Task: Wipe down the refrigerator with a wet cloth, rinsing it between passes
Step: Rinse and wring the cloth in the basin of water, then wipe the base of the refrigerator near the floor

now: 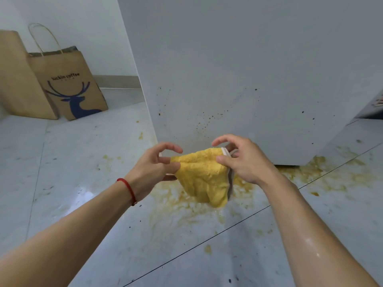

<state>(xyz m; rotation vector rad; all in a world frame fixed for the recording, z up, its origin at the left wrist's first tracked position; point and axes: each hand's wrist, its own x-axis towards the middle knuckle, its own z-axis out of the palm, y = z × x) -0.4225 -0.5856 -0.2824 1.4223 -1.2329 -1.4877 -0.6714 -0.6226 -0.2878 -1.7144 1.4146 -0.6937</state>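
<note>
Stained floor point(87, 204) — paper bags point(70, 83)

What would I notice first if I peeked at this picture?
Probably the bright yellow cloth in the middle, pinched at its top edge between the left hand and the right hand so it droops down. Right under it, a yellowish mess is smeared across the shiny floor. Behind the hands, dark specks dot the low part of the white refrigerator.

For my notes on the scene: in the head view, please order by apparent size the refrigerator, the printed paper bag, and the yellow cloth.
1. refrigerator
2. printed paper bag
3. yellow cloth
The cloth is nearer the camera, yet looks smallest.
</note>
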